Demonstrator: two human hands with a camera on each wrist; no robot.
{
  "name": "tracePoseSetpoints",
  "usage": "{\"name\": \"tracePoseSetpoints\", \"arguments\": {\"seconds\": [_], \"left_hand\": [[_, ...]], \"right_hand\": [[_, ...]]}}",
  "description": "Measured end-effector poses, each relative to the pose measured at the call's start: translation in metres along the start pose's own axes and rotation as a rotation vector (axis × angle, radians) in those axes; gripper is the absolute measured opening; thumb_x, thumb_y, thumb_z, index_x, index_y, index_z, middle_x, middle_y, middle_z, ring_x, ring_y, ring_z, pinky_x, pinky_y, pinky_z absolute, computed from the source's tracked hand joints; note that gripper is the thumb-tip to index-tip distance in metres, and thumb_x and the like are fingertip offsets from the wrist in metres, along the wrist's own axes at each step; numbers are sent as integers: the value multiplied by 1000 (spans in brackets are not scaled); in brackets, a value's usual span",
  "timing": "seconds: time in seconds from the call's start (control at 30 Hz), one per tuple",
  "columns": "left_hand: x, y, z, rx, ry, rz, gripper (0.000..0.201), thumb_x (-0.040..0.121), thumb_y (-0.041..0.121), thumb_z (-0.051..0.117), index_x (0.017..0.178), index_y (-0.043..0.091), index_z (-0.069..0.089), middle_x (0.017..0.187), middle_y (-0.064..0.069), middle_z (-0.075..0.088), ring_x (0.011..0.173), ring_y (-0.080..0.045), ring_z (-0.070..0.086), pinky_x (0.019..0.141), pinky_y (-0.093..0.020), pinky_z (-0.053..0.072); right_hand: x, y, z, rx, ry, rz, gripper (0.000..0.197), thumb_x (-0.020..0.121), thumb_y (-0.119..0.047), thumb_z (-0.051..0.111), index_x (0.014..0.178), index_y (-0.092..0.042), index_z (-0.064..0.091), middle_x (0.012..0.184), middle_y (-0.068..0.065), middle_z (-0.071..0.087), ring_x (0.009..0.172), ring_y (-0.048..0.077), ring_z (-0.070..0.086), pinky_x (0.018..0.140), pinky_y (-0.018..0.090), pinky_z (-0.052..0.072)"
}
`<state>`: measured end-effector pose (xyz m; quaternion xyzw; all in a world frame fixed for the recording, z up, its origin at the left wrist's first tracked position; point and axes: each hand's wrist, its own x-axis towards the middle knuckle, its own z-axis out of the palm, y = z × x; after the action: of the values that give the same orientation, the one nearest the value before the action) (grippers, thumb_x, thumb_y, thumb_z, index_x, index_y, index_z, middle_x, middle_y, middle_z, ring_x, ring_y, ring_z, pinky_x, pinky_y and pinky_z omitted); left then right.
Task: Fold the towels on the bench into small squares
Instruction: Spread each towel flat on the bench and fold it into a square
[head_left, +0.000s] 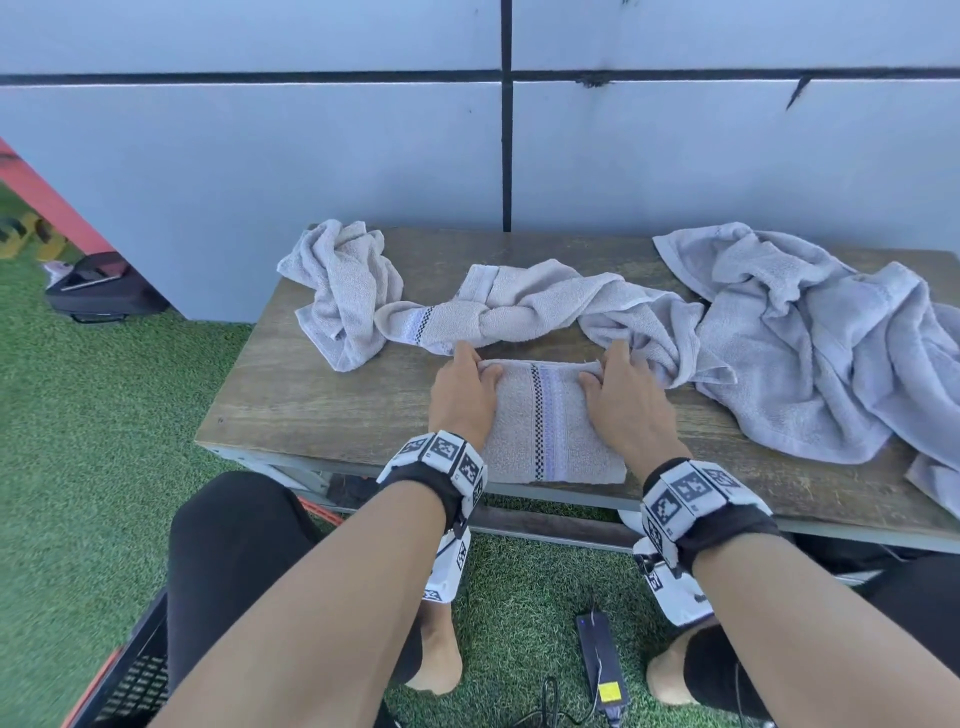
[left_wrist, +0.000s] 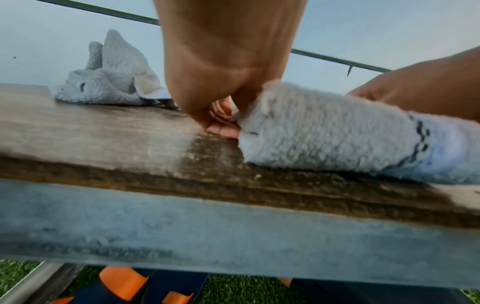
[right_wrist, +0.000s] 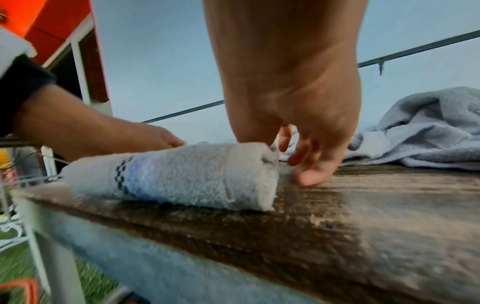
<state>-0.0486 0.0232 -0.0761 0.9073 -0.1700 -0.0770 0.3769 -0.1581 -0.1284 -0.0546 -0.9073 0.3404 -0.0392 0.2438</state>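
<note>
A beige towel (head_left: 545, 421) with a checked and blue stripe lies folded into a thick block at the bench's (head_left: 311, 395) near edge. My left hand (head_left: 467, 389) grips its far left corner, thumb on top, fingers curled at the towel's edge (left_wrist: 223, 123). My right hand (head_left: 618, 389) holds the far right corner the same way, thumb on the cloth. In the right wrist view its outer fingers (right_wrist: 311, 174) reach down beside the towel's end (right_wrist: 182, 176) and touch the wood.
Three unfolded towels lie behind: a crumpled one (head_left: 343, 291) at the back left, a twisted striped one (head_left: 519, 306) just beyond my hands, a large light-blue one (head_left: 810, 343) over the right end. A power adapter (head_left: 597, 660) lies on the grass below.
</note>
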Motion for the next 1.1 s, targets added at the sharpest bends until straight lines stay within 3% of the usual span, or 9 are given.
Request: {"name": "tracePoseSetpoints", "arguments": {"seconds": [0.1,0.17,0.33,0.5,0.57,0.63,0.73,0.9,1.1], "left_hand": [[3,6,-7,-36,-61,-60,20,102,28,51,105,9,44,92,-8,58,81,-23,54,63,-32,36],[0,11,-11,-101,-85,-74,25,102,29,49,116,9,46,111,-12,56,93,-24,54,73,-31,40],[-23,21,-14,-15,63,152,29,96,25,55,122,14,49,123,-8,43,110,-26,48,97,-41,42],[-46,28,-5,147,90,309,32,94,18,51,126,15,51,135,-6,44,128,-23,41,105,-46,39],[-53,29,4,204,37,281,37,99,22,46,136,14,47,152,-8,34,145,-26,26,114,-49,31],[-56,29,15,256,-45,236,43,105,28,36,145,14,37,164,-9,17,154,-26,7,119,-50,19],[-58,27,29,269,-165,195,53,107,33,23,156,15,19,168,-3,1,154,-20,-9,122,-55,5],[-61,11,36,320,-217,179,58,107,38,15,160,25,-4,166,11,-16,151,-8,-22,119,-58,-8],[-59,5,35,312,-220,137,58,106,45,14,159,34,-4,164,20,-18,153,-16,-16,121,-53,-9]], "right_hand": [[-5,-3,1,-311,101,-276,32,100,-26,49,131,-19,48,135,8,49,124,32,48,93,49,45],[-9,-3,1,-377,40,-351,28,101,-25,43,128,-21,52,132,3,55,125,28,48,100,48,40],[-17,0,-15,-387,-23,-102,20,93,-24,44,109,-15,53,122,10,58,117,31,51,86,43,45],[-20,3,-36,-434,-233,91,45,81,-43,57,117,-16,54,144,7,45,106,29,61,78,40,45],[-21,3,-37,-387,-135,13,52,80,-40,60,124,-15,48,134,11,48,113,32,55,89,45,47],[-23,-2,-33,-280,45,-202,44,84,-31,59,124,-15,46,128,9,45,117,31,49,95,46,43],[-23,-13,-17,-155,22,-419,45,97,-25,46,141,-18,43,152,1,35,137,25,36,109,46,33],[-22,5,26,-191,-192,-352,59,105,-45,15,160,-24,7,167,-8,-2,153,8,-8,124,41,0],[-13,21,32,-165,-167,-340,59,104,-48,15,158,-32,-2,164,-17,-14,150,4,-17,124,44,2]]}}
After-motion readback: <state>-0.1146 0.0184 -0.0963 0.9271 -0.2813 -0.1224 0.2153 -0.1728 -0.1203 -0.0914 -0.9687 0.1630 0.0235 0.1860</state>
